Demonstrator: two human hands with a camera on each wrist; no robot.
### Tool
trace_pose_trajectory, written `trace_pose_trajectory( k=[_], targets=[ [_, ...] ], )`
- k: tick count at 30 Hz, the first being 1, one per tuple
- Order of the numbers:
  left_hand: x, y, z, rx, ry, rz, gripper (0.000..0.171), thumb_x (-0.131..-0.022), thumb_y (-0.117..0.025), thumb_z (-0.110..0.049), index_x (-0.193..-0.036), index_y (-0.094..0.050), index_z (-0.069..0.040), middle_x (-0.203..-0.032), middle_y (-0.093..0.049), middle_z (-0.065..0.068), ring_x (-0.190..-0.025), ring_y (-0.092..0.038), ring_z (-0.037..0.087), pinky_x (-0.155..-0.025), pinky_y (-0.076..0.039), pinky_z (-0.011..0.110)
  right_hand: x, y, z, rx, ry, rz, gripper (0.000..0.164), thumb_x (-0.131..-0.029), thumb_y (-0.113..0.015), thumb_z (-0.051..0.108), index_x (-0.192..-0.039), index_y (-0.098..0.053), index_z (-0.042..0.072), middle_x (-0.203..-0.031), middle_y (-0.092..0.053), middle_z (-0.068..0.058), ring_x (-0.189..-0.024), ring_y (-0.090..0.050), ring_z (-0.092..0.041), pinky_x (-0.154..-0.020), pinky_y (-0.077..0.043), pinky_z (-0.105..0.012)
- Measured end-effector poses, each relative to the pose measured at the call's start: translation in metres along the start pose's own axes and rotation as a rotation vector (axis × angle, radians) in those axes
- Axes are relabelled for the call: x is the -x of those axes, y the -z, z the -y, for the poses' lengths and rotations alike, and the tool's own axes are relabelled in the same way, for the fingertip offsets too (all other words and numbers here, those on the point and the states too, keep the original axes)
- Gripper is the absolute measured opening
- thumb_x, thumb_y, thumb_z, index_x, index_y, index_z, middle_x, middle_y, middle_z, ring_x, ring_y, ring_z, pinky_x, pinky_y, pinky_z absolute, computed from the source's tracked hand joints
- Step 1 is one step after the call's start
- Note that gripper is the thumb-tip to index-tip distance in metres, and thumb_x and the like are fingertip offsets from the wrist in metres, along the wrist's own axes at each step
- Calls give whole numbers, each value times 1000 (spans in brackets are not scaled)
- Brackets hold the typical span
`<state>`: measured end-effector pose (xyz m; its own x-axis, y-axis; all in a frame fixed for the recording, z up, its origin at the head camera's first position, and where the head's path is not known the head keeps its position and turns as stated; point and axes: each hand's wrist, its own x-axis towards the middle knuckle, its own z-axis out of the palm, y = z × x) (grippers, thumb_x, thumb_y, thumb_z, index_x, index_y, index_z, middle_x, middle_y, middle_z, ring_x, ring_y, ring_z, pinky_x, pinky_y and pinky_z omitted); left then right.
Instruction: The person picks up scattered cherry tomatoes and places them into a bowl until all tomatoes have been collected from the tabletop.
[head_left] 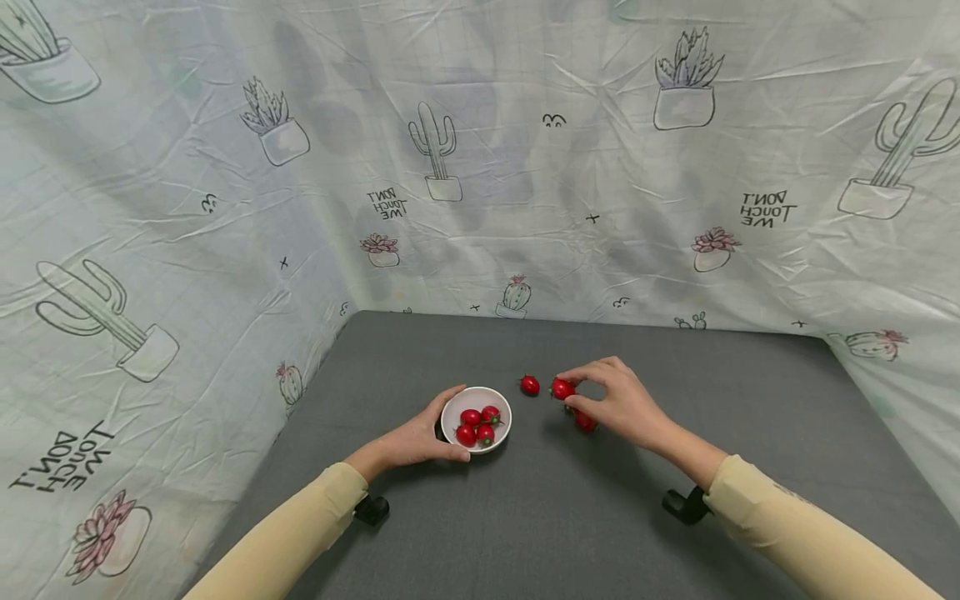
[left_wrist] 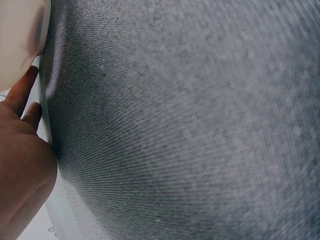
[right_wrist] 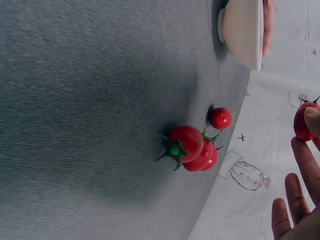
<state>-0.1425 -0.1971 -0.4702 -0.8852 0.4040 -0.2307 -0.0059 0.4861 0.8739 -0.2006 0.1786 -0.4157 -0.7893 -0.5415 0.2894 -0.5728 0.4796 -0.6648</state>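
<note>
My left hand [head_left: 420, 435] holds a small white bowl [head_left: 465, 400] from its left side, thumb at the near edge and fingers at the far one. Several red cherry tomatoes [head_left: 470, 417] with green stems lie inside. Between thumb and fingertip, my right hand [head_left: 622, 402] pinches another cherry tomato [head_left: 562, 388], raised above the table to the bowl's right. Under that hand sits a cluster of tomatoes [right_wrist: 185, 144], partly hidden in the head view. A single tomato [head_left: 529, 385] rests between bowl and right hand. The left wrist view catches only the bowl's side [left_wrist: 20, 40] and some fingers.
A dark grey cloth [head_left: 495, 533] covers the table. Pale curtains [head_left: 525, 167] printed with potted cacti hang behind and at the sides. A black wrist mount [head_left: 686, 505] shows under the right sleeve, another [head_left: 371, 509] under the left.
</note>
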Motion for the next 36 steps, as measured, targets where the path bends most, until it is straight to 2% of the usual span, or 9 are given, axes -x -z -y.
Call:
trace_pose_trajectory(
  k=[5, 14, 21, 30, 36],
  targets=[
    [0, 0, 0, -6, 6, -2, 111, -81, -89, -39, -164, -16, -32, -163, -24, 0, -149, -24, 22, -116, -24, 55, -11, -1, 0, -17, -12, 14, 30, -93, -79, 25, -123, -75, 24, -113, -70, 12, -110, -50, -16, -92, -43, -47],
    [-1, 0, -2, 4, 8, -1, 111, -81, -89, -39, -164, -16, -30, -163, -24, 0, -149, -24, 22, -116, -24, 55, -27, -5, -2, -33, -39, 39, 29, -93, -79, 26, -122, -75, 25, -112, -71, 11, -112, -49, -18, -93, -43, -52],
    [-2, 0, -4, -5, 8, 1, 112, -81, -88, -38, -165, -14, -28, -163, -24, 1, -149, -25, 21, -116, -25, 53, -39, -8, -4, -29, -48, 79, 32, -95, -77, 26, -126, -74, 22, -113, -70, 10, -112, -50, -21, -93, -42, -49],
    [-5, 5, -5, 5, 11, 4, 112, -80, -89, -39, -164, -16, -31, -162, -25, 1, -148, -25, 21, -116, -23, 54, -56, -14, -2, -70, -61, 128, 33, -94, -77, 30, -126, -73, 25, -113, -68, 11, -115, -48, -20, -93, -42, -49],
    [-8, 8, -5, -6, 21, 3, 110, -80, -89, -40, -163, -17, -33, -162, -26, 0, -147, -26, 20, -116, -24, 53, -69, -21, -2, -72, -61, 148, 31, -95, -77, 27, -125, -75, 22, -111, -69, 10, -114, -48, -21, -94, -42, -47]
  ],
)
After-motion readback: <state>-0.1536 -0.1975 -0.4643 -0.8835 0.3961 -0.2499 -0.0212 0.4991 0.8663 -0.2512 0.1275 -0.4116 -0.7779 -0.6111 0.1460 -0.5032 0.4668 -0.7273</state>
